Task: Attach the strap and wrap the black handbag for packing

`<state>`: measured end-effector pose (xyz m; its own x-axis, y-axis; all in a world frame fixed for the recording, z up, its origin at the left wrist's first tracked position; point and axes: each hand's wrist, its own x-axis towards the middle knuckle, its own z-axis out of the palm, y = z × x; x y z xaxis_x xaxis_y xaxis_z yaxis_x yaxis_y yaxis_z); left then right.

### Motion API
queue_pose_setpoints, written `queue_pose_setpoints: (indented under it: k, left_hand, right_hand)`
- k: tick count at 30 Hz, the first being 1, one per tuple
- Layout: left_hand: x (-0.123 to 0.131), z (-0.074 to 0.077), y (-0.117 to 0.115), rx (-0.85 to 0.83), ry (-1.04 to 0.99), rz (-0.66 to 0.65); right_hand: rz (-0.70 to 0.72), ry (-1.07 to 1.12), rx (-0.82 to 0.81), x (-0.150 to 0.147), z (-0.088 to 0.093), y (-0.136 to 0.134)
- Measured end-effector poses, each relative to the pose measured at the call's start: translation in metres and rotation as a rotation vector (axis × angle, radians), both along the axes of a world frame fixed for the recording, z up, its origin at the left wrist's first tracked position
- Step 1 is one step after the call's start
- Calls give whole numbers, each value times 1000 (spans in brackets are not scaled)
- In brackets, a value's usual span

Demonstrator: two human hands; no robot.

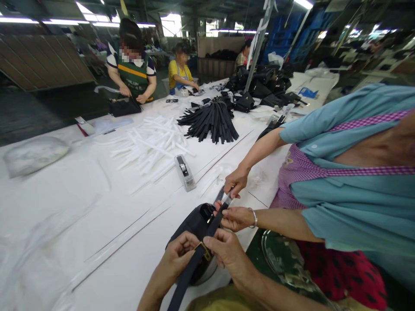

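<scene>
A dark strap [186, 276] with a gold-coloured buckle [205, 252] runs through both of my hands over a black bag [189, 221] at the table's near edge. My left hand [181, 250] pinches the buckle's left side between thumb and fingers. On the other side, my right hand [227, 250] grips the strap just above the buckle. Farther up the same strap, a co-worker's two hands hold it: one hand [238, 218] with a bracelet at the wrist, the other hand [237, 180] near its far end. Part of the bag is hidden behind my hands.
A tape dispenser [185, 172] lies on the white table [123, 233]. Beyond it are white strips [155, 138], a fan of black straps [214, 119] and a heap of black bags [259, 86]. A clear plastic bag [35, 154] lies left. A co-worker in blue [350, 172] stands close on my right.
</scene>
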<state>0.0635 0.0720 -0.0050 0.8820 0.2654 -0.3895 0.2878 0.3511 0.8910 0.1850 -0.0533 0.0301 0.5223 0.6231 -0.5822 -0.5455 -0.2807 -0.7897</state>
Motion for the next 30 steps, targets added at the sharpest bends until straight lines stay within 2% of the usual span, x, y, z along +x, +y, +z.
queue_pose_setpoints:
  k: [6,9,12,14,16,19,22,24,27,30]
  left_hand:
    - [-2,2,-1,11,-46,31]
    - [-7,10,0,75,-38,-24]
    - [-10,13,2,92,-7,-53]
    - [-11,9,5,70,-9,-8]
    - [-12,2,6,46,-27,29]
    - [-10,-8,7,19,-55,54]
    - [-7,-10,7,-14,-70,75]
    - [-6,-7,6,-31,-73,80]
    - [-6,0,5,-27,-66,84]
    - [-7,3,4,-27,-52,103]
  right_hand:
    - [100,-76,5,-1,-6,-4]
    - [181,-32,21,7,-9,-8]
    - [409,-64,-59,24,-1,-12]
    - [551,-225,-134,36,13,-16]
    - [586,-491,-144,44,28,-19]
    - [578,-952,-1,53,43,-17]
    - [711,-1338,83,75,43,-2]
    - [898,-1435,49,97,40,13]
    - [1213,-1407,31,129,36,35]
    - [1351,-1316,61,140,37,45]
